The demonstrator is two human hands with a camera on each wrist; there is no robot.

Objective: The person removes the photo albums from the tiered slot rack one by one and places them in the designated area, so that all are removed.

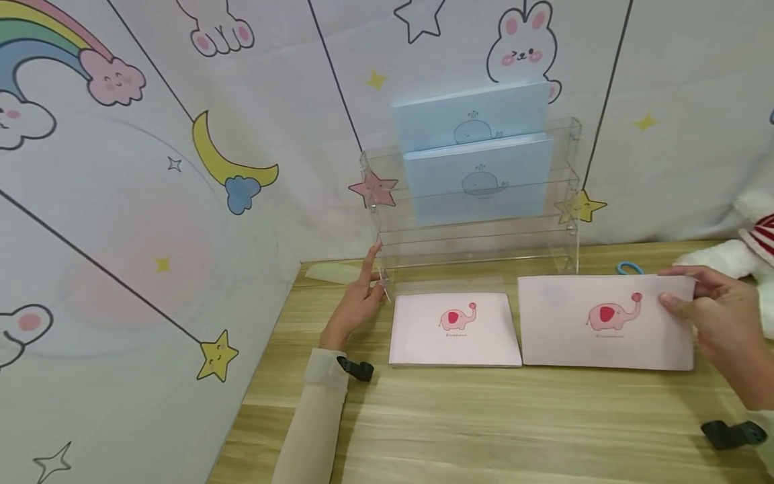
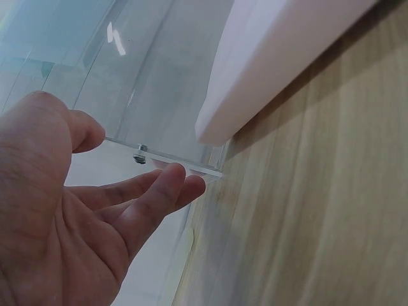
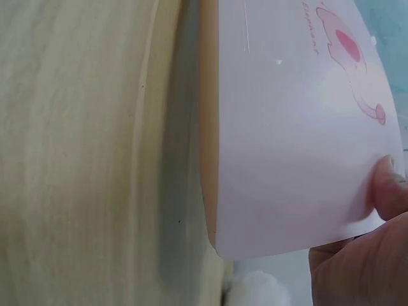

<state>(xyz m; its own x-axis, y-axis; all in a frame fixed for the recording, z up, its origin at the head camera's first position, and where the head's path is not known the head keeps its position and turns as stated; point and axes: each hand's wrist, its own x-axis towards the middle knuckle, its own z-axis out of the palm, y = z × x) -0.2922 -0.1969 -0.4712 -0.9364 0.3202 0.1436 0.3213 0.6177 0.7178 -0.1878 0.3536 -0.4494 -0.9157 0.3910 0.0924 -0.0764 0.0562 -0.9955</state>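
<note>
A clear tiered rack [image 1: 478,252] stands at the back of the table. Two sets of pale blue notebooks with a whale drawing, an upper one [image 1: 435,124] and a lower one [image 1: 435,178], lean in its upper tiers. My left hand [image 1: 358,302] touches the rack's left side panel [image 2: 166,156], fingers mostly straight, fingertips at the panel's edge. Beside it, a pink elephant notebook [image 1: 423,333] is at the rack's foot. My right hand [image 1: 719,309] pinches another pink elephant notebook [image 1: 556,323] by its upper right corner, thumb on the cover and fingers behind.
A blue ring-shaped handle [image 1: 630,267] shows behind the held notebook. A white plush toy [image 1: 725,259] sits at the right edge. Behind the left hand lies a pale flat piece [image 1: 332,272]. A printed cloth backdrop [image 1: 290,101] closes off the back and left.
</note>
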